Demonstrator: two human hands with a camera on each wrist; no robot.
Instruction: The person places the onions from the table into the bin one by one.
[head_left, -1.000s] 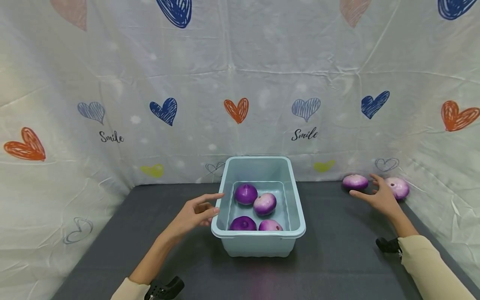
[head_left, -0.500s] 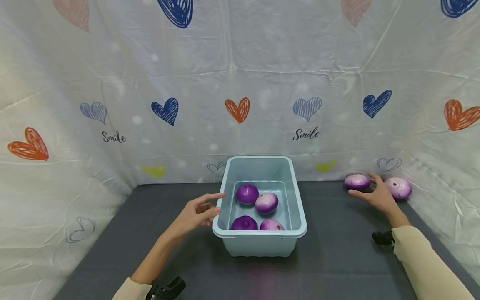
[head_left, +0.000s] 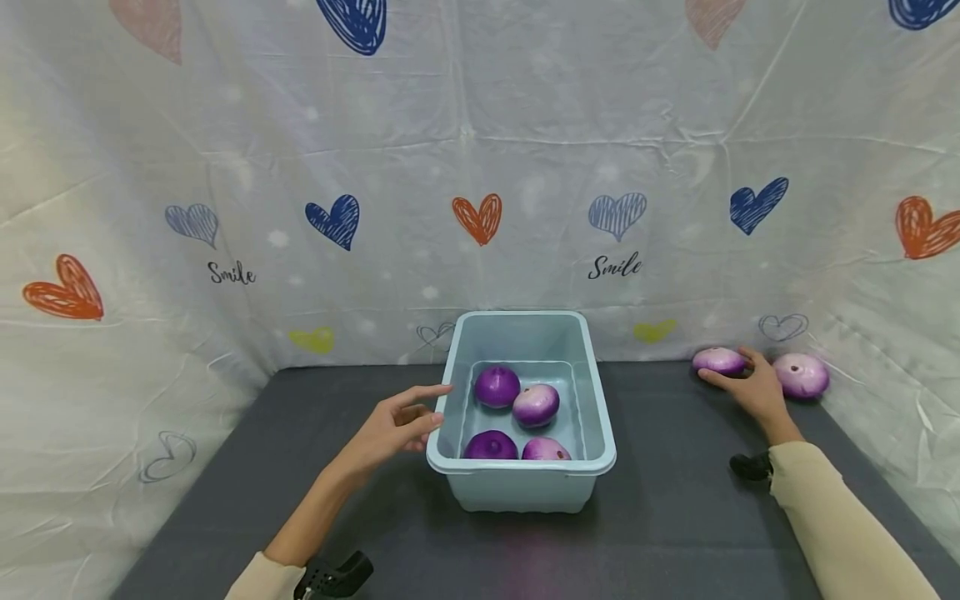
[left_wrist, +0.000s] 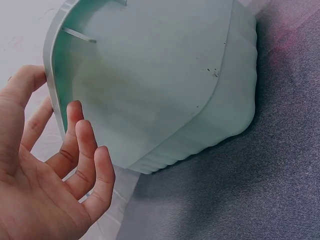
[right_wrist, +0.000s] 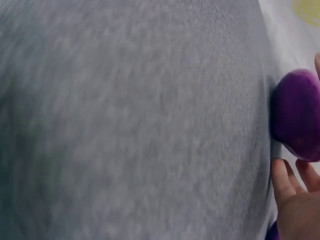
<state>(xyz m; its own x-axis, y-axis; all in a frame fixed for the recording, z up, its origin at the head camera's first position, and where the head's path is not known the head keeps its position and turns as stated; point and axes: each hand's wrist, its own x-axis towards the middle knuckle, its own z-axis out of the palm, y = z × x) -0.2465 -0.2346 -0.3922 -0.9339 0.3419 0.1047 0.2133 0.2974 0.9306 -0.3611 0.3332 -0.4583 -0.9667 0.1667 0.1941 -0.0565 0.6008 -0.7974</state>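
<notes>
We sit inside a staged recording booth: a heart-printed cloth backdrop [head_left: 480, 167] wraps a dark grey tabletop [head_left: 675, 500].

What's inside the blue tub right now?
The blue tub holds four purple onions on its floor. Its front wall hides the lower parts of the two nearest ones.

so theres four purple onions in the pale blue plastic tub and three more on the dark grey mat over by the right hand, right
Not quite: the head view shows only two on the dark grey mat by the right hand, a purple onion left of it, which its fingers reach, and a purple onion right of it. The pale blue plastic tub does hold four purple onions.
</notes>
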